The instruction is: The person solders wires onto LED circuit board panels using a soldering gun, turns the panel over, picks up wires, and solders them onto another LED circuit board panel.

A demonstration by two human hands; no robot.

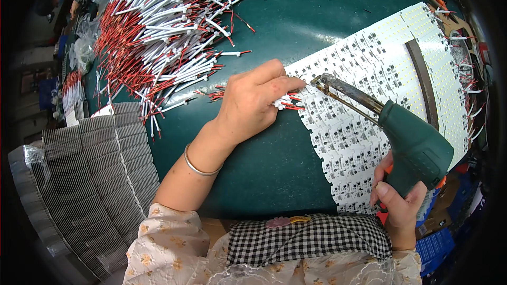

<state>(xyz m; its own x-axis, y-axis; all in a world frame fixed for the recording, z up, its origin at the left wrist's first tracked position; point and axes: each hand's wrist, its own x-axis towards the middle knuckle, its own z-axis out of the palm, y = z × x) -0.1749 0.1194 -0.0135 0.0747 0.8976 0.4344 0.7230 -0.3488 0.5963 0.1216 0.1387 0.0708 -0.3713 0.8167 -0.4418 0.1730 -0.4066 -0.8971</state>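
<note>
My left hand [254, 97] is closed around a small bunch of short red-and-white wires [288, 102], whose ends poke out on both sides of the fist. Its thumb and forefinger reach the left edge of a white sheet of LED circuit boards [348, 121], dotted with black components. In my right hand [398, 195] is a dark green soldering gun [414, 145], gripped by its handle. The gun's metal tip points left and sits just right of my left fingertips, over the board edge. Whether the tip touches a board I cannot tell.
A large heap of red-and-white wires [158, 31] covers the far left of the green table [296, 0]. Stacked grey ribbed strips [90, 179] stand at the near left. Across the boards lies a dark flat bar [422, 82]. More wires and clutter line the right edge.
</note>
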